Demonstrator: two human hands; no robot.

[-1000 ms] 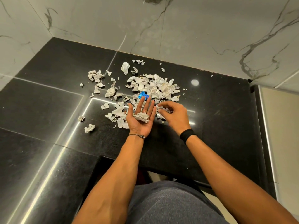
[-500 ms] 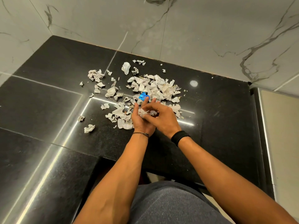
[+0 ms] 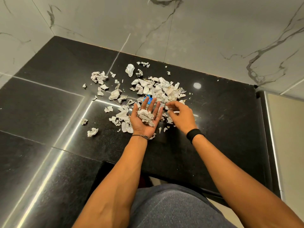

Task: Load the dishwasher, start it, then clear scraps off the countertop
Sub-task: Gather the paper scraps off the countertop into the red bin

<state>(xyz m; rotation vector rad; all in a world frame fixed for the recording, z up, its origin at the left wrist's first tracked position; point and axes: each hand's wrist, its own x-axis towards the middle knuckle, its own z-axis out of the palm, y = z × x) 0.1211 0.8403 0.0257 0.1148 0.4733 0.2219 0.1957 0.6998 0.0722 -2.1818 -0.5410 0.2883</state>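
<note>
Torn white paper scraps [image 3: 162, 89] lie heaped on the black countertop [image 3: 217, 132], with several strays to the left. A blue scrap [image 3: 148, 99] peeks out just beyond my left fingertips. My left hand [image 3: 137, 125] rests palm up, fingers straight, at the heap's near edge. It carries a small pile of scraps [image 3: 145, 116] in the palm. My right hand [image 3: 182, 117] is right beside it, fingers curled, pinching a small scrap between thumb and fingers.
Marble wall tiles [image 3: 181, 30] close off the back and left of the counter. A metal-edged beige panel [image 3: 289, 137] borders the counter on the right. Loose crumpled scraps [image 3: 92, 132] lie apart at the near left. The counter's front edge [image 3: 166, 176] is near my body.
My right hand dropped scraps into my left palm, then drew back right to the heap's edge. My left fingers have opened flat again, and the pile in the palm has grown.
</note>
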